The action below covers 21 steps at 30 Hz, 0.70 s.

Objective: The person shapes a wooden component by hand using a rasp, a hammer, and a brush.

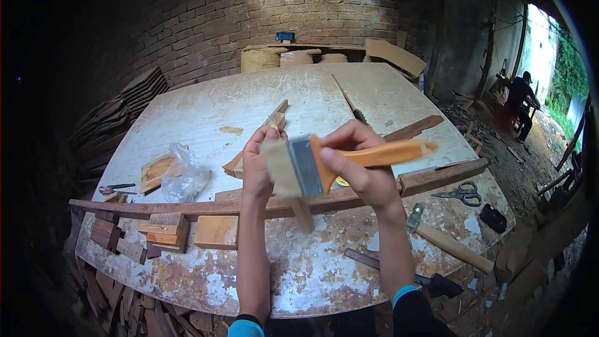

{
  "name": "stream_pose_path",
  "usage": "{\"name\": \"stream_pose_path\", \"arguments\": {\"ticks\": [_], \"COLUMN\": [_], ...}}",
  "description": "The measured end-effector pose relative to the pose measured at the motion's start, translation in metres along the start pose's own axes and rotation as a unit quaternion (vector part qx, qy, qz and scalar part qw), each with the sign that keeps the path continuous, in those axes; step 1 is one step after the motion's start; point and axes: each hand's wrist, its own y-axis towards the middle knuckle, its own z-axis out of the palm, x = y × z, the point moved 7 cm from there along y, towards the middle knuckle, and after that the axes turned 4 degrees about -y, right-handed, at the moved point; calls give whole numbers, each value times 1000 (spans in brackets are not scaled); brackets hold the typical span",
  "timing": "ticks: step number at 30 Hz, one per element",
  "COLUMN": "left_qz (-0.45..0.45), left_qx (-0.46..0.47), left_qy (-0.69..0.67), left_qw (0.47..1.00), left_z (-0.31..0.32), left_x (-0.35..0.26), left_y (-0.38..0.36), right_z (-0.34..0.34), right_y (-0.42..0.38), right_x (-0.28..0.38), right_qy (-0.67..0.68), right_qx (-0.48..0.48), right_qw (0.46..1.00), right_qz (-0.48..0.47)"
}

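My right hand [371,178] grips a wide paintbrush [306,165] by its orange handle, which points off to the right. The pale bristles face left and overlap part of my left hand [254,168] in this view. Closed round a light wooden piece [276,120], my left hand holds it over the middle of the table. A narrow end of that piece sticks out beyond the fingers, and the rest is partly hidden by the hand and the brush. Below both hands, a long dark wooden beam [199,208] runs across the table.
Wood blocks [216,233], a plastic bag [186,178] and pliers [117,188] lie to the left. Scissors [467,194], a hammer [452,246] and a dark-handled tool [437,285] lie to the right. A brown board [417,128] rests farther back. Another person [521,103] sits far right.
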Motion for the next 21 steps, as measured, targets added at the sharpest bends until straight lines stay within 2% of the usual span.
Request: {"name": "stream_pose_path", "arguments": {"ticks": [1, 2, 3, 5, 7, 8, 11, 12, 15, 16, 19, 20, 21], "left_qz": [11, 20, 27, 24, 25, 48, 71, 32, 77, 91, 144, 183, 196], "left_qx": [-3, -5, -6, -4, -7, -1, 5, 5, 28, 15, -3, -7, 2], "left_qy": [9, 17, 26, 26, 27, 45, 61, 36, 94, 122, 156, 143, 135], "left_qw": [1000, 1000, 999, 999, 999, 998, 996, 999, 992, 988, 977, 973, 971], "left_z": [1, 4, 6, 5, -1, -1, 11, 3, 14, 21, 25, 26, 25], "left_x": [-1, 0, 1, 1, -3, -7, -10, -7, -25, -31, -29, -33, -35], "left_y": [1, 1, 1, 1, 1, 3, -2, -2, -7, -10, -11, -13, -13], "right_z": [-5, -2, 3, 3, -11, -15, 1, 4, -12, -15, -4, 2, -1], "right_y": [-1, 0, 2, 2, 2, 3, 2, 1, -1, -1, -1, -3, -2], "right_x": [8, 17, 7, -10, -10, -5, 0, -3, 1, 4, 14, 18, 18], "right_qy": [-32, -215, -191, -63, 71, 48, -171, -99, -28, -32, -161, -130, -105], "right_qx": [-55, -59, 26, 71, 15, -47, 72, 76, -2, -39, 15, 49, 40], "right_qw": [998, 970, 981, 995, 996, 998, 983, 992, 998, 998, 986, 990, 994], "right_qz": [-19, -98, -40, 33, 61, 12, -2, -10, 56, 29, 24, 6, 11]}}
